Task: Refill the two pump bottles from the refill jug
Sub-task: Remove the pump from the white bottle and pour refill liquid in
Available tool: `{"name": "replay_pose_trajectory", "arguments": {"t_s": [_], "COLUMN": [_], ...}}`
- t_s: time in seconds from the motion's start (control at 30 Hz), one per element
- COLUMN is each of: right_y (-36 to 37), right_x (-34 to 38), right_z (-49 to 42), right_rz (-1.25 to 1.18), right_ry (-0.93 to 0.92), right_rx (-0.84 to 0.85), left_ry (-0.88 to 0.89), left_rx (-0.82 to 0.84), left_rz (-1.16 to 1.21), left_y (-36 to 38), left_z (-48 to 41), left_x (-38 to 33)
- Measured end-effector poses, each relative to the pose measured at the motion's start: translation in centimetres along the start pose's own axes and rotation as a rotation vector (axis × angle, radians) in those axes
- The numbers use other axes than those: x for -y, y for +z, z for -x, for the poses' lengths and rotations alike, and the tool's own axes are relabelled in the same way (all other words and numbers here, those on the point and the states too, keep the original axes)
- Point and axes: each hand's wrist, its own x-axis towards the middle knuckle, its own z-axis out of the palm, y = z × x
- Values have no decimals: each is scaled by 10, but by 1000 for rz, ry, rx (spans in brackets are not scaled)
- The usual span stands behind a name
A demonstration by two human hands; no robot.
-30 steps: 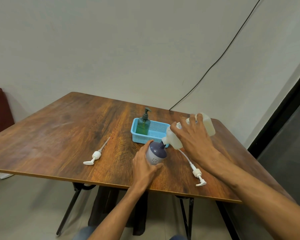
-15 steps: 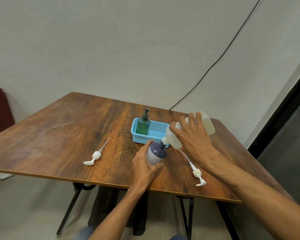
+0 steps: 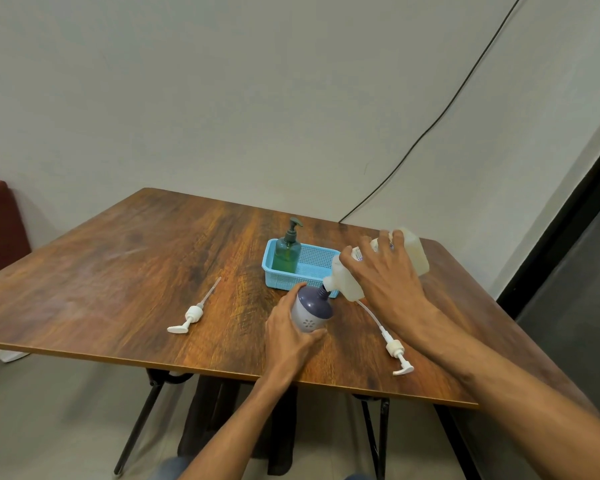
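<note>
Right hand (image 3: 387, 284) tips refill jug (image 3: 347, 285) into left hand (image 3: 288, 336)-held purple bottle (image 3: 310, 308).

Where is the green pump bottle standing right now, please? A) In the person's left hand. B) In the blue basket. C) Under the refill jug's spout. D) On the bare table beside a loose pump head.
B: the green pump bottle stands upright inside the blue basket, while the left hand grips the purple bottle and the right hand tilts the refill jug over it.
</note>
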Motion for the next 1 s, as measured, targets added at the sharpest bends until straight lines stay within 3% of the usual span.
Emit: {"name": "replay_pose_trajectory", "arguments": {"t_s": [0.2,0.4,0.7,0.83,1.0], "right_y": [13,33,65,72,91], "right_x": [1,1,15,32,56], "right_z": [2,13,30,27,24], "right_rz": [-43,-248,-802,-1183,-1423], "right_ry": [50,115,339,472,616], "right_rx": [-5,1,-102,-154,-215], "left_ry": [17,13,19,-8,-39], "left_rx": [-1,-3,-9,-16,-20], "left_rz": [12,32,89,110,133], "left_y": [-2,-4,-8,-10,-15], "left_z": [0,0,0,-1,-1], "left_x": [-2,-7,-7,-3,3]}}
